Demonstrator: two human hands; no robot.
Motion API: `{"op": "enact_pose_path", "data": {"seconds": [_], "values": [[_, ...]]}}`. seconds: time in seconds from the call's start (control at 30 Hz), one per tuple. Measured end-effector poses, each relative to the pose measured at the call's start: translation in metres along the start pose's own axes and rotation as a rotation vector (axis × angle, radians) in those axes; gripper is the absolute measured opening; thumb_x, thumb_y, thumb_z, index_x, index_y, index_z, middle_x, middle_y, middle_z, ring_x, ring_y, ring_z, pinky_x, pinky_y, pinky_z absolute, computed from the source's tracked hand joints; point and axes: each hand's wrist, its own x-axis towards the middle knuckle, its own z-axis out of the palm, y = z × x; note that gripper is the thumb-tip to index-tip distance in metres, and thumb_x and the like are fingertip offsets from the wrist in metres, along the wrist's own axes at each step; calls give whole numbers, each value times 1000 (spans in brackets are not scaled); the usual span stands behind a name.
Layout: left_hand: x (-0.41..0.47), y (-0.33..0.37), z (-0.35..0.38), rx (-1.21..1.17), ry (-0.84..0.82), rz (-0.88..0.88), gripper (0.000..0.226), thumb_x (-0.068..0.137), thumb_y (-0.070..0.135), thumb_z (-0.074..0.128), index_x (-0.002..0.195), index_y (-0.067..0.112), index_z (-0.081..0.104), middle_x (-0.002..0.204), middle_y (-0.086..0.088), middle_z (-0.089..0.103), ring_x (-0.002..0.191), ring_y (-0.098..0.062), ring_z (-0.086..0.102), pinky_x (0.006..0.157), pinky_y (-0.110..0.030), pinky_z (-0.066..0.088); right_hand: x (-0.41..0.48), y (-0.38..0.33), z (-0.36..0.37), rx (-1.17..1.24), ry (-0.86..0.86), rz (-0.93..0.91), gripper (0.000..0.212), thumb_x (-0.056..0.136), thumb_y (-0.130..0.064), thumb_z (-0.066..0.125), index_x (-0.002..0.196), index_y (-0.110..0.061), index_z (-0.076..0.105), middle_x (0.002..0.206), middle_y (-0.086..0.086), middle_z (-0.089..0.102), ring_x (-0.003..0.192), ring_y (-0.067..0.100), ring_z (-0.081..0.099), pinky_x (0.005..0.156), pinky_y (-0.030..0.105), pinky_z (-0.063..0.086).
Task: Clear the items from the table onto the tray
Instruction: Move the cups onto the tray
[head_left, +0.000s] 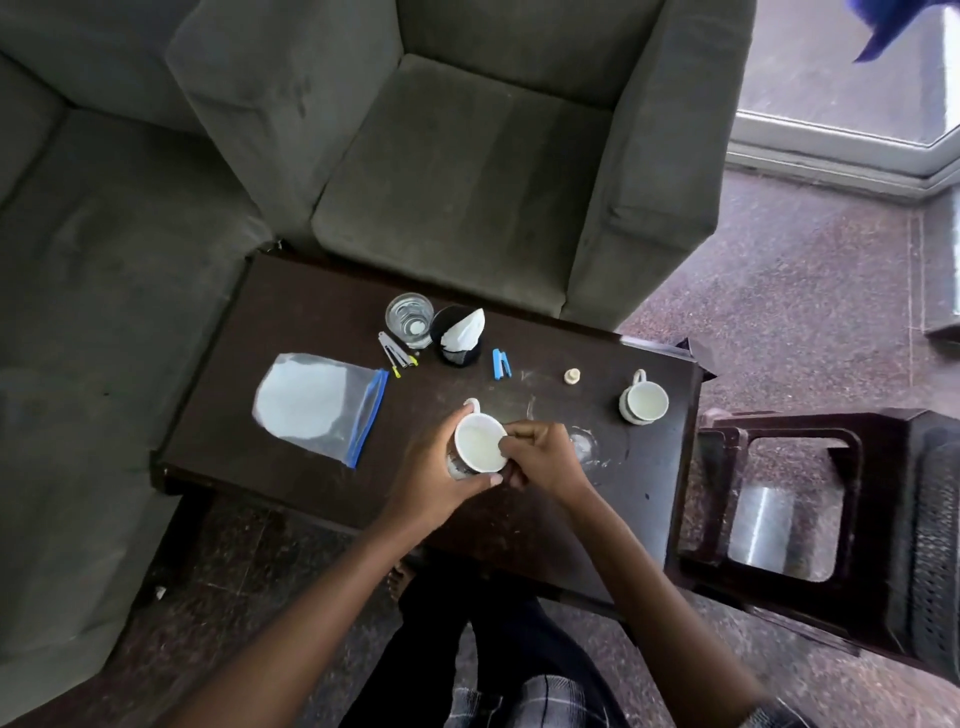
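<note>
Progress: early, by the look of it — nearly everything still sits on the table (291, 312), and nothing shows as set on a tray.
Tray: not clearly in view; a shiny metal surface (769, 525) shows through the dark stool (852, 519) at the right, possibly the tray, cannot tell.
Cup in hand: white cup (480, 441), mouth up, handle pointing away, held at the near middle of the table; lifted or resting on the top — cannot tell.
Left hand: left hand (431, 470) wrapped round the cup's left and near side, closed on it, thumb at the near rim.
Right hand: right hand (545, 457) closed at the cup's right side, fingertips on the rim; both hands together on the one cup.
Arms: both forearms reach forward from the bottom of the view and converge on the cup.
Left to clear, far side: glass (409, 318) and, just beside it, a dark holder with white tissue (460, 332).
Left to clear, small things: pens or clips (395, 353) near the glass, a blue clip (501, 362), a small cream cap (572, 375).
Left to clear, sides: zip bag (317, 405) at the left, second cup (644, 401) at the right end, well apart from the held one.
Beside right hand: something clear, perhaps a glass (587, 441), too faint to name.
Judgement: first cup being picked — most of the job remains.
</note>
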Motion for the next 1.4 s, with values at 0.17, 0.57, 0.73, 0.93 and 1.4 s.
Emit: {"op": "enact_pose_path", "data": {"seconds": [0.17, 0.57, 0.73, 0.93, 1.4], "values": [[14, 8, -1, 54, -8, 25, 75, 63, 13, 85, 130, 16, 51, 134, 6, 54, 118, 1, 47, 89, 1, 36, -5, 4, -23, 213, -197, 46, 19, 90, -5, 51, 97, 1, 68, 56, 6, 66, 42, 10, 57, 44, 19, 49], [37, 22, -8, 82, 107, 58, 63, 65, 27, 83, 121, 26, 53, 117, 15, 57, 109, 10, 49, 85, -4, 39, 128, 71, -160, -844, 393, 264, 56, 88, -18, 55, 139, -35, 40, 155, 13, 14, 132, 43, 27, 103, 46, 36], [34, 22, -10, 51, 86, 4, 59, 65, 25, 84, 111, 39, 50, 105, 34, 53, 97, 29, 44, 75, 5, 38, 151, 88, -157, -776, 256, 319, 74, 79, -22, 72, 141, -38, 34, 156, 13, 6, 129, 46, 33, 104, 45, 36], [32, 27, -11, -17, 31, -62, 58, 47, 57, 71, 101, 56, 50, 103, 46, 54, 100, 22, 49, 78, 0, 42, 140, 105, -138, -755, 476, 223, 45, 86, -12, 56, 129, -27, 50, 127, 18, 39, 107, 43, 49, 89, 41, 44], [-5, 57, -3, -98, 71, 84, 62, 47, 58, 76, 105, 39, 60, 104, 14, 69, 100, -6, 64, 92, -36, 52, -6, 33, -92, -459, 528, -247, 70, 81, -36, 62, 142, -43, 30, 127, 1, 41, 117, 22, 48, 84, 38, 45]]}}
